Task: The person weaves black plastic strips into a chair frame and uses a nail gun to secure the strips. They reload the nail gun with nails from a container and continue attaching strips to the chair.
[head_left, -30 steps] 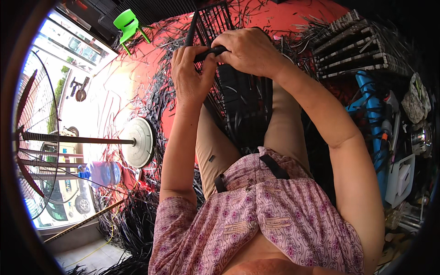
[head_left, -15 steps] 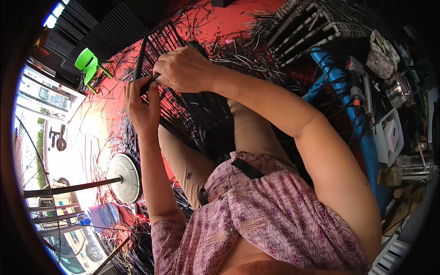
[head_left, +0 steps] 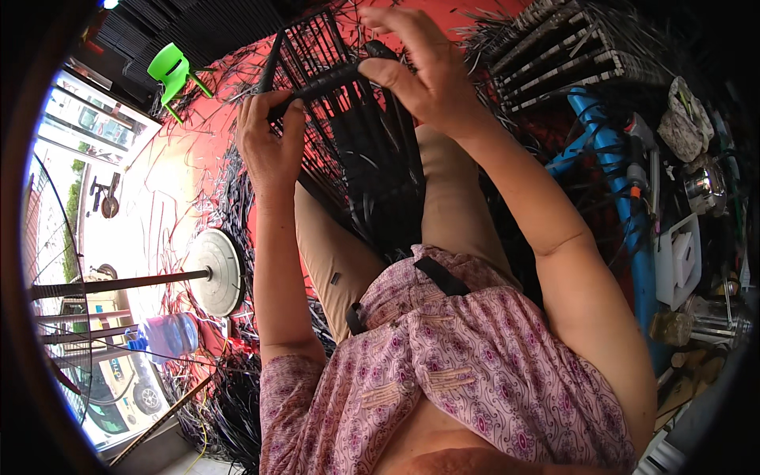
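Since the earlier frame, both hands are seen shifted rightward. A black strip bundle (head_left: 332, 79) is clamped at its lower-left end by the left hand (head_left: 267, 142) and pinched at its upper-right end by the right hand (head_left: 419, 79). Its long axis runs between them, above a black wire grid (head_left: 356, 150). A red floor (head_left: 222, 119) littered with black strips is noted below.

Matt black plastic strips (head_left: 328, 81)
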Demonstrator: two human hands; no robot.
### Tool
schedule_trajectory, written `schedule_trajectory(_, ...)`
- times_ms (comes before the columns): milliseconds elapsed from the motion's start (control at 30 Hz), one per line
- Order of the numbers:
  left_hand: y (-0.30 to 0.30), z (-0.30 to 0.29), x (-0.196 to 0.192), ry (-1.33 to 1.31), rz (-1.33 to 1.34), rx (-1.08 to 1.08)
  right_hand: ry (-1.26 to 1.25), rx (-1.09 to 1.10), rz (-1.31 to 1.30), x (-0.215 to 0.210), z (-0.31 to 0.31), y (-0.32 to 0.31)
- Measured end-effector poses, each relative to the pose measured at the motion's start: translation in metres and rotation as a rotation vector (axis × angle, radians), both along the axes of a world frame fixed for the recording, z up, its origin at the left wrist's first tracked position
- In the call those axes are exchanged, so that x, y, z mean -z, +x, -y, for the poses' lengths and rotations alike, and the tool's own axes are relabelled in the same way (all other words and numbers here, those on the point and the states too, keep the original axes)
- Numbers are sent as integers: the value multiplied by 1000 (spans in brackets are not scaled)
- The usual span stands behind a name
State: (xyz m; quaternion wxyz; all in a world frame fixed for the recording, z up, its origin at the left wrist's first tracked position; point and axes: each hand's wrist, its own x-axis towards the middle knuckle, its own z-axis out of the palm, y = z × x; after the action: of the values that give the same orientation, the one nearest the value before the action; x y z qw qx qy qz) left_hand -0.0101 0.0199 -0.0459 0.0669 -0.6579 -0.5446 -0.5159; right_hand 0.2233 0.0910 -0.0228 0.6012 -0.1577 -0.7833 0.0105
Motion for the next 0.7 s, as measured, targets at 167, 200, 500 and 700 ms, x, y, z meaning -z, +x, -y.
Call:
schedule_trajectory(167, -6, -2, 8, -42, 60, 2, -457, 467, -145, 60, -5, 154)
schedule_trajectory(200, -18, -3, 13, -58, 66, -6, -549, 631, -117, 71, -8, 189)
schedule_trajectory(500, -6, -4, 12, -59, 90, 14, -1119, 1717, 376, 96, 30, 434)
schedule_trajectory(700, -8, -2, 8, 12, 36, 47, -1284, 1606, 471, 117, 25, 456)
